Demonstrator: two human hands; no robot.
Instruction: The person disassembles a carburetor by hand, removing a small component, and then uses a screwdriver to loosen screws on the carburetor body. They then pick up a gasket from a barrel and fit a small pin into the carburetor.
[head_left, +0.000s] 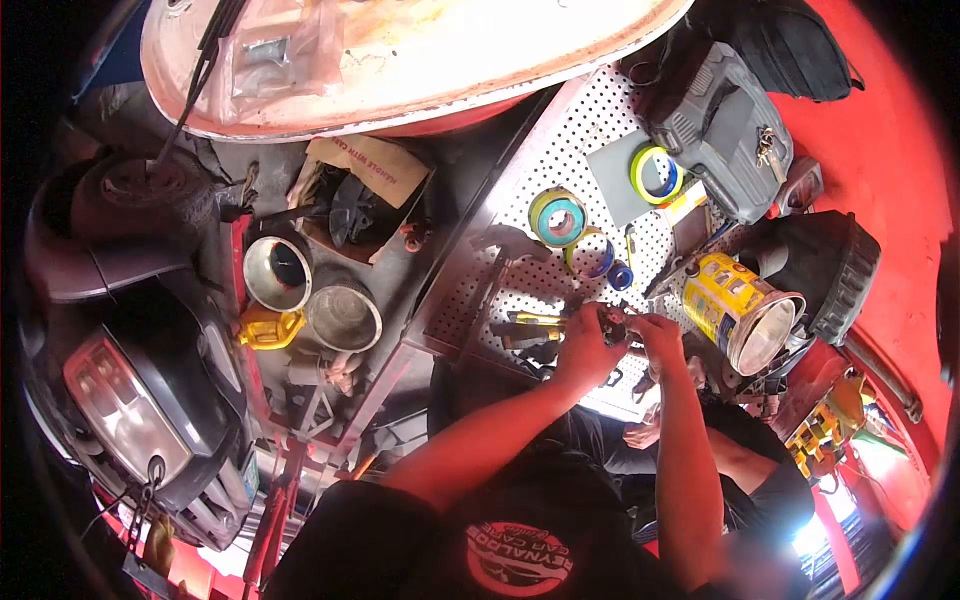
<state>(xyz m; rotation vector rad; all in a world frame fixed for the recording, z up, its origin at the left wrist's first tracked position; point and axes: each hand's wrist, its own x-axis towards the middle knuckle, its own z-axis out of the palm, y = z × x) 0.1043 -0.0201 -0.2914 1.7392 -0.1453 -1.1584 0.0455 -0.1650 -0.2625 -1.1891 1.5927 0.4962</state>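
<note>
Over the near edge of the perforated white table (520, 280), my left hand (588, 350) is closed round a small dark part (612, 325). My right hand (658, 340) is closed at the right side of the same part, its fingertips touching or very near it. What the part is cannot be made out. Yellow-and-black tools (536, 320) lie on the table just left of my left hand. Rolls of tape (557, 217) rest beyond my hands, and a yellow-labelled can (745, 310) lies tilted to the right of my right hand.
Another person's hand (645, 428) and forearm are close below my right hand. A grey case (725, 130) stands at the table's far right. A cardboard box (370, 165), white buckets (277, 275) and a yellow container (270, 328) are on the left. A large white panel (430, 70) spans the top.
</note>
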